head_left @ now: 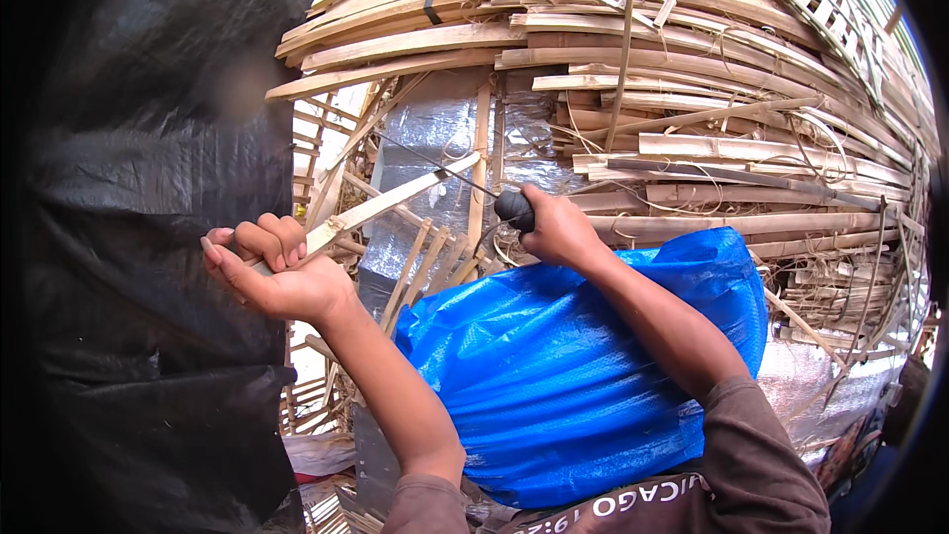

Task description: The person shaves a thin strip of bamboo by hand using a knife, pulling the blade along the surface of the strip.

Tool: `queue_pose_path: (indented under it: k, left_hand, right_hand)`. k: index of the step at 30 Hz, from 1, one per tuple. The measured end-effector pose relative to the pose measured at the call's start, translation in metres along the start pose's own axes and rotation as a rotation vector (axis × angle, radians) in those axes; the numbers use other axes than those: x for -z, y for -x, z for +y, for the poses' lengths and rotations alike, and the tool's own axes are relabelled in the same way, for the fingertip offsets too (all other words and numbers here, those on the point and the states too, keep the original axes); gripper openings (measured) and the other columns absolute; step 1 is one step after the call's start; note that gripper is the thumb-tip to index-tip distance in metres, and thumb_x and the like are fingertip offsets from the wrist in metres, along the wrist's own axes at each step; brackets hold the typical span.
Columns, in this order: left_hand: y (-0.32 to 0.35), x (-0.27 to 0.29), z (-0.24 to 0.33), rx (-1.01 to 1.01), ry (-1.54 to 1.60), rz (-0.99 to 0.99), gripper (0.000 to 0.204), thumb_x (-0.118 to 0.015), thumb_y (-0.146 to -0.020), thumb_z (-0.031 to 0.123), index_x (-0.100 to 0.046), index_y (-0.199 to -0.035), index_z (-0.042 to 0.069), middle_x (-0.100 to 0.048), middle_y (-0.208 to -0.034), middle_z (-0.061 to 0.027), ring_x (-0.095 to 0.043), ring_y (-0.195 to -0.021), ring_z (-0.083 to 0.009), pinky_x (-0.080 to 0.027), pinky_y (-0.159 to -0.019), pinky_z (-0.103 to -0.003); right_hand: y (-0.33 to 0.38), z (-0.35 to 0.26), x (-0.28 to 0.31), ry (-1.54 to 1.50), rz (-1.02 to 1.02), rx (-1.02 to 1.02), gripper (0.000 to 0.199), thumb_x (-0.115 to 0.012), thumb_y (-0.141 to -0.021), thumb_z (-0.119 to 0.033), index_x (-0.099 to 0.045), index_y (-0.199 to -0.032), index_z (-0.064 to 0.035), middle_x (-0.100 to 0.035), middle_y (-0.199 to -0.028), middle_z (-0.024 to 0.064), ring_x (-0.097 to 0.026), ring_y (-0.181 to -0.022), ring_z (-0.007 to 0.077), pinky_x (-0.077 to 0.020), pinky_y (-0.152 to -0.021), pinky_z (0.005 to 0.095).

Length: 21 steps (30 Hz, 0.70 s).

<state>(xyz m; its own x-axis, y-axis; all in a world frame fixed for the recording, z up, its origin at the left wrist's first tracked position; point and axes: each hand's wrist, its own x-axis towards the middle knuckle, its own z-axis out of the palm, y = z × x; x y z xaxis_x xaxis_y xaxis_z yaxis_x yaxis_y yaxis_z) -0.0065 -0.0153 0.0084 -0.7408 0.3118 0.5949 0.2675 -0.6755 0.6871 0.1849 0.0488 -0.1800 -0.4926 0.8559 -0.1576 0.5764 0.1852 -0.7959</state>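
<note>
My left hand (272,267) is closed around the near end of a long pale bamboo strip (395,200) that slants up to the right. My right hand (554,227) grips the dark handle of a knife (512,206); its thin blade runs up-left and meets the strip near its far end. Both forearms rise from the lower edge, the right one in a brown sleeve. A blue plastic tarp (563,366) lies bunched under my right forearm.
A big pile of split bamboo slats (692,89) and woven lattice fills the top and right. Silver foil sheeting (435,138) shows behind the strip. Black plastic sheeting (148,237) covers the whole left side.
</note>
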Motion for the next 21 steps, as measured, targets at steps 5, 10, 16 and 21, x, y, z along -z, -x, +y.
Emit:
queue_pose_path:
  k: [5,10,16,21]
  left_hand:
    - [-0.005,0.0,-0.003,0.034,0.027,-0.001,0.028,-0.048,-0.101,0.034,-0.043,-0.085,0.012,-0.02,-0.053,0.0037,-0.017,-0.047,-0.0061,-0.015,-0.045,-0.025]
    - [-0.005,-0.001,0.008,0.058,-0.022,0.038,0.031,-0.046,-0.102,0.034,-0.04,-0.08,0.014,-0.016,-0.051,0.0044,-0.013,-0.045,-0.0062,-0.012,-0.044,-0.025]
    - [-0.007,-0.007,0.014,0.033,-0.183,0.125,0.033,-0.05,-0.101,0.035,-0.036,-0.079,0.013,-0.016,-0.049,0.0057,-0.01,-0.043,-0.004,-0.007,-0.043,-0.025]
    - [-0.017,0.004,0.037,0.036,-0.127,0.158,0.031,-0.05,-0.101,0.032,-0.038,-0.079,0.014,-0.014,-0.05,0.0056,-0.008,-0.043,-0.0051,-0.007,-0.042,-0.026]
  right_hand:
    - [-0.007,0.004,-0.003,-0.025,-0.011,0.011,0.037,-0.064,-0.07,-0.007,-0.054,-0.106,-0.0062,-0.065,-0.083,0.0273,-0.062,-0.083,0.0478,-0.0478,-0.074,0.0543]
    - [0.012,-0.017,0.009,0.038,-0.033,0.133,0.038,-0.065,-0.07,-0.009,-0.051,-0.106,-0.008,-0.064,-0.077,0.0247,-0.063,-0.077,0.0467,-0.0493,-0.07,0.0557]
    - [0.032,-0.047,0.015,0.028,-0.117,0.253,0.039,-0.066,-0.071,-0.011,-0.05,-0.107,-0.0094,-0.065,-0.076,0.0224,-0.062,-0.074,0.0456,-0.0478,-0.066,0.0565]
    - [0.02,-0.016,-0.001,0.108,-0.154,0.2,0.046,-0.067,-0.07,-0.012,-0.049,-0.112,-0.007,-0.066,-0.078,0.0224,-0.063,-0.076,0.0454,-0.049,-0.069,0.0561]
